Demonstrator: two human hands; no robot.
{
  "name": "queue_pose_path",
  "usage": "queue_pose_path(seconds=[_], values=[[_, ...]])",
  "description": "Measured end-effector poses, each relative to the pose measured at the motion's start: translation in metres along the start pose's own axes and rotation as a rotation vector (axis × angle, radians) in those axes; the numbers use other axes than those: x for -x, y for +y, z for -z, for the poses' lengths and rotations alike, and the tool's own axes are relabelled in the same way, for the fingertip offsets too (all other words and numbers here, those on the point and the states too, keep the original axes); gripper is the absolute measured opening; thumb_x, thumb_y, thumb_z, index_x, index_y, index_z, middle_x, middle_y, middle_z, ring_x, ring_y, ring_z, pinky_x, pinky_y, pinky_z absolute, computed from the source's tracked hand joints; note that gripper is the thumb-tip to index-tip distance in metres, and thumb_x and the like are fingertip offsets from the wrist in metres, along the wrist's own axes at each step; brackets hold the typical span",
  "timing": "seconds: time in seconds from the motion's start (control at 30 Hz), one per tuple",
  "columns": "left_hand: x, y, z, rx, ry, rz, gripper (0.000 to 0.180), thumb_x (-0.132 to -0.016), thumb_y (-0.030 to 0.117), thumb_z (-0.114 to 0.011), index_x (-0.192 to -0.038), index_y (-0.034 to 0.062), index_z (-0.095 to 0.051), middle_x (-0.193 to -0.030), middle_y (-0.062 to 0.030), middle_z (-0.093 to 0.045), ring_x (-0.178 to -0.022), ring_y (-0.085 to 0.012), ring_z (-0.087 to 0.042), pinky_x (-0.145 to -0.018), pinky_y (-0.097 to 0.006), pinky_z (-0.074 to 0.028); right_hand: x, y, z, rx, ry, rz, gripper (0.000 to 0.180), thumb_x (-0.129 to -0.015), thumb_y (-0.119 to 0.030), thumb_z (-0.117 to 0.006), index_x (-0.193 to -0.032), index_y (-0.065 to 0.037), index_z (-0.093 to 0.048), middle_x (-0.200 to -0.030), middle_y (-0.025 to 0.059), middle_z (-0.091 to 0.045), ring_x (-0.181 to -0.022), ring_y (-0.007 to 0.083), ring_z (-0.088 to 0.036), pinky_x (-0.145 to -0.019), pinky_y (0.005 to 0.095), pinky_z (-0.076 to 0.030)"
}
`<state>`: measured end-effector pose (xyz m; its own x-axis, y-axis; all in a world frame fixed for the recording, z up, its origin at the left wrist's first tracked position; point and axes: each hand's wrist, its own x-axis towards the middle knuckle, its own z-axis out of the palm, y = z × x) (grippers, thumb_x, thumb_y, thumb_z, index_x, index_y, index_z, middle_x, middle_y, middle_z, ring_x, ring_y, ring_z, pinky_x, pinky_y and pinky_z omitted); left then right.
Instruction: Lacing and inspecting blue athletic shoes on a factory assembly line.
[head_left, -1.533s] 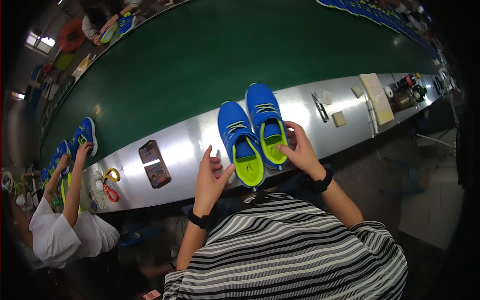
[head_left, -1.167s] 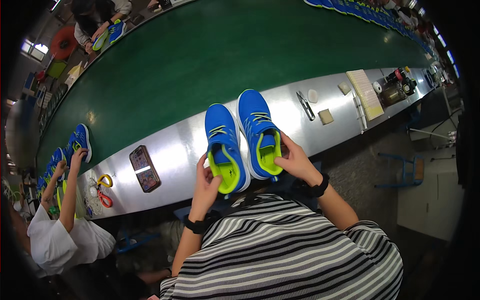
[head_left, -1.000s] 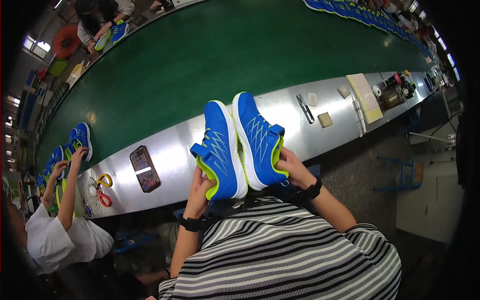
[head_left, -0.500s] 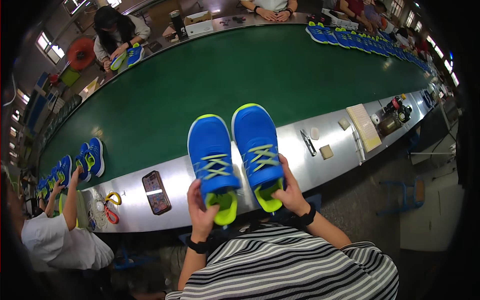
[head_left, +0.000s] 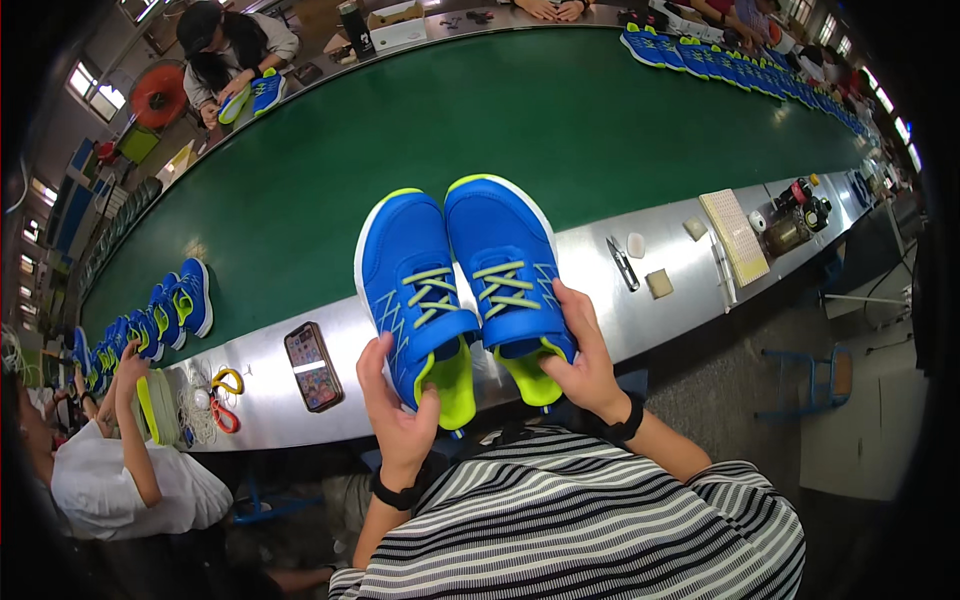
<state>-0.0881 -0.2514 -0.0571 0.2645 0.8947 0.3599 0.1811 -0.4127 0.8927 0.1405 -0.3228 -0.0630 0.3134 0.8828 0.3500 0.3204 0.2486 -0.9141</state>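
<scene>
Two blue sneakers with lime-green lining and crossed elastic laces hang side by side above the metal ledge, toes pointing away from me. My left hand is closed on the heel end of the left sneaker, thumb inside its collar. My right hand grips the right sneaker the same way, thumb in the opening and fingers along the outer side. The two shoes touch near their toes and tilt outward, so their outer sides show. Their soles are mostly hidden underneath.
Beyond lies a green conveyor belt with rows of sneakers at far right and more at left. On the ledge are a phone, thread snips, a pad, bottles and tangled cord. Co-workers sit around.
Both sneakers have rolled outward and come together at the toes, showing more of their outer sides. At left, a co-worker's hand has drawn back from the shoes on the belt.
</scene>
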Motion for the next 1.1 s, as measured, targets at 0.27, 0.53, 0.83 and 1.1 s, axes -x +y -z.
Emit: queue_pose_path(seconds=[0.27,0.53,0.83,1.1], values=[[-0.025,0.03,-0.007,0.681,-0.008,0.592,0.073,-0.089,0.004,-0.058,-0.151,0.0092,-0.018,-0.13,-0.0173,-0.05,-0.118,-0.0225,-0.054,-0.097,-0.034,-0.046,-0.03,-0.026,-0.014,-0.569,-0.138,-0.452,0.08,-0.088,-0.014,-0.061,-0.154,-0.007,-0.015,-0.148,0.0163,-0.032,-0.134,0.023,-0.036,-0.111,0.0324,-0.029],[-0.011,-0.008,-0.012,0.575,-0.082,0.625,0.07,-0.092,0.01,-0.058,-0.15,0.007,-0.019,-0.128,-0.0176,-0.051,-0.115,-0.0232,-0.055,-0.096,-0.033,-0.045,-0.015,0.008,-0.019,-0.579,-0.113,-0.626,0.077,-0.089,-0.02,-0.062,-0.152,-0.008,-0.02,-0.138,0.0198,-0.04,-0.126,0.0276,-0.045,-0.108,0.0351,-0.034],[0.023,-0.111,-0.005,0.173,-0.062,0.299,0.042,-0.101,0.023,-0.043,-0.132,-0.0048,-0.053,-0.125,-0.0154,-0.06,-0.109,-0.0213,-0.058,-0.098,-0.034,-0.042,-0.014,0.047,0.0,0.461,-0.178,0.037,0.062,-0.083,-0.021,-0.069,-0.14,-0.011,-0.046,-0.137,0.0194,-0.044,-0.127,0.0354,-0.042,-0.104,0.0449,-0.035],[0.027,-0.122,-0.005,0.346,0.039,0.314,0.04,-0.102,0.022,-0.037,-0.113,-0.0073,-0.062,-0.102,-0.0135,-0.068,-0.09,-0.0172,-0.062,-0.083,-0.028,-0.046,-0.075,0.019,-0.031,0.878,-0.976,0.977,0.019,-0.082,-0.015,-0.058,-0.101,-0.015,-0.061,-0.111,0.0013,-0.059,-0.121,0.0205,-0.049,-0.103,0.0423,-0.033]])
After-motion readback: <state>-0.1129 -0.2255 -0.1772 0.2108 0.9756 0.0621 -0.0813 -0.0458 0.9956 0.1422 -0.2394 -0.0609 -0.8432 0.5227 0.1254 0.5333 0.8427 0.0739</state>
